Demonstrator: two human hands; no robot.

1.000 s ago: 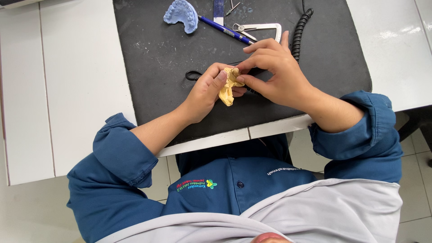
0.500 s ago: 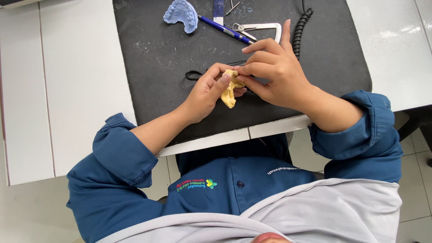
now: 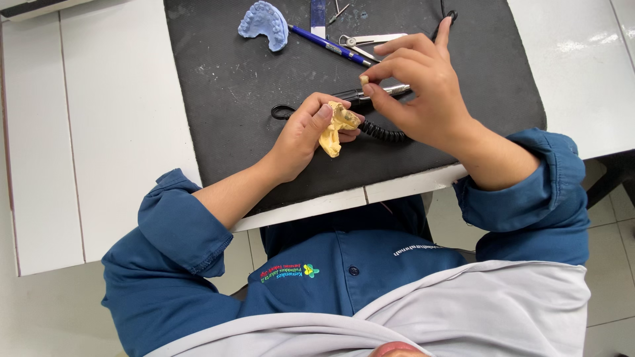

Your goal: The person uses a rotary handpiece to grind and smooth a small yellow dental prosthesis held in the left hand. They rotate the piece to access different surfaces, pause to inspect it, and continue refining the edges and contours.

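A yellow dental cast (image 3: 336,127) sits clamped in the left hand (image 3: 305,135) above a black mat (image 3: 225,99) on a white table (image 3: 99,132). The right hand (image 3: 423,92) pinches a small tooth piece (image 3: 363,80) between thumb and forefinger, just above the cast. A blue cast (image 3: 264,24) lies at the mat's far edge.

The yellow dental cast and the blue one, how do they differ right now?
The yellow dental cast is held in the left hand, above the black mat; the blue dental cast lies untouched on the mat's far side, beside a blue pen. The yellow dental cast is tilted and partly hidden by fingers; the blue dental cast lies flat with its tooth row fully in view. Both are arch-shaped tooth models.
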